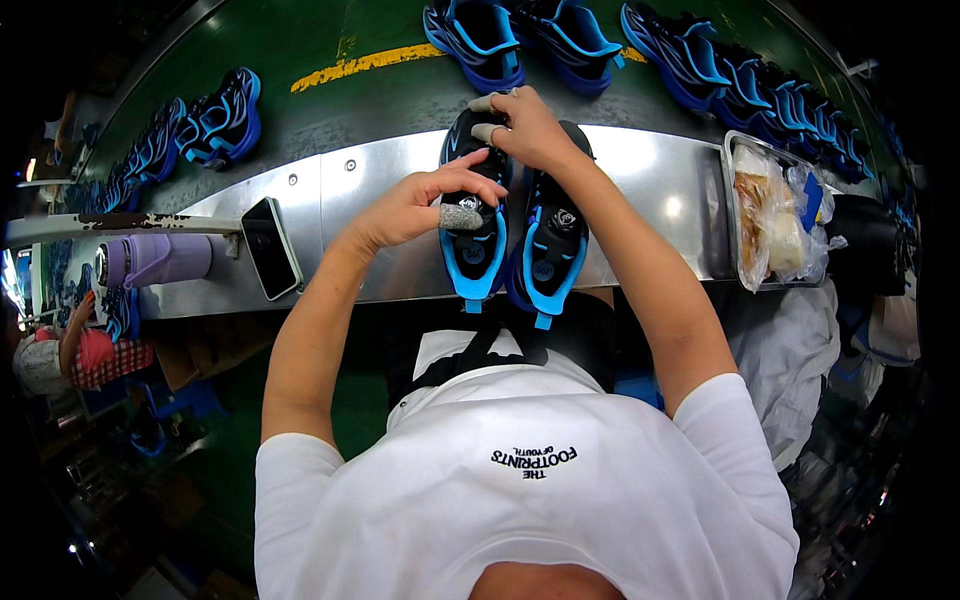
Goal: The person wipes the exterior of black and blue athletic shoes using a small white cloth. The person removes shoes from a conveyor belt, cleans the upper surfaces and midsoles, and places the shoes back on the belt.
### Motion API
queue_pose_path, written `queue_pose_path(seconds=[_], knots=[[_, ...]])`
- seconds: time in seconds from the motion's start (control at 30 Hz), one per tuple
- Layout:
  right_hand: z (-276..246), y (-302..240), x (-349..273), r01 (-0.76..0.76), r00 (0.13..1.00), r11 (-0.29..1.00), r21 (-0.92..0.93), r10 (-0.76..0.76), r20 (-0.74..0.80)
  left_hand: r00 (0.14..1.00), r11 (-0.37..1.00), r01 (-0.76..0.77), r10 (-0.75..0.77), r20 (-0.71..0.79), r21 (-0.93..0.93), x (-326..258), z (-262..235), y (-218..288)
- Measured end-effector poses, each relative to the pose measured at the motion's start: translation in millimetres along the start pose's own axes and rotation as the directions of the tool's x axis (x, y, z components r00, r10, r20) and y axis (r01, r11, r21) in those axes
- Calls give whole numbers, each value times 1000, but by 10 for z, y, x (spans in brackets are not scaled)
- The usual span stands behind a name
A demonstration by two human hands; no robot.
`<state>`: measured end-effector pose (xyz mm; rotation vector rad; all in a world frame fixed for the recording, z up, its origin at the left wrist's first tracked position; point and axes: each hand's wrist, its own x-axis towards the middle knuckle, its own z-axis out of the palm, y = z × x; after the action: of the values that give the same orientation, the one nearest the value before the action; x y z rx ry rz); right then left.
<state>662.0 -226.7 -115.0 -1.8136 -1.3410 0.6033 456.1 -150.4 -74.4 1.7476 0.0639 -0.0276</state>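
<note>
A pair of black sneakers with bright blue collars lies side by side on the metal ledge in front of me, heels toward me. My right hand (528,128) is at the toe of the left sneaker (474,256), with covered thumb and fingertip closed against it. Over the same sneaker's tongue, my left hand (425,205) has its fingers spread from the thumb, which wears a grey fabric cover. Whether its fingertips press the shoe is hard to tell. The right sneaker (553,240) stands close alongside, its toe partly behind my right forearm.
Beyond the metal ledge (385,165), a green belt (300,40) carries more sneakers (475,40), with rows at left (220,118) and right (750,85). A phone (270,248) and a purple flask (165,260) are at left. At right sits a tray (730,220) of plastic-wrapped items.
</note>
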Motion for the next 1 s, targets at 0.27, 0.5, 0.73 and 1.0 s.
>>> queue_pose_path(seconds=[0.27, 0.5, 0.73, 1.0], knots=[[-692, 59, -784, -253, 964, 899, 356, 265, 15, 974, 728, 190, -55, -220, 659, -468, 853, 866], [-642, -172, -1126, -214, 977, 846, 489, 188, 103, 965, 607, 242, -235, -120, 757, -65, 976, 423], [-1000, 137, -1181, -222, 964, 891, 397, 263, -50, 978, 653, 208, -156, -140, 729, -174, -222, 884], [-1191, 419, -402, -140, 958, 984, 113, 163, -235, 713, 202, 527, 424, -559, 825, 483, -1322, 323]])
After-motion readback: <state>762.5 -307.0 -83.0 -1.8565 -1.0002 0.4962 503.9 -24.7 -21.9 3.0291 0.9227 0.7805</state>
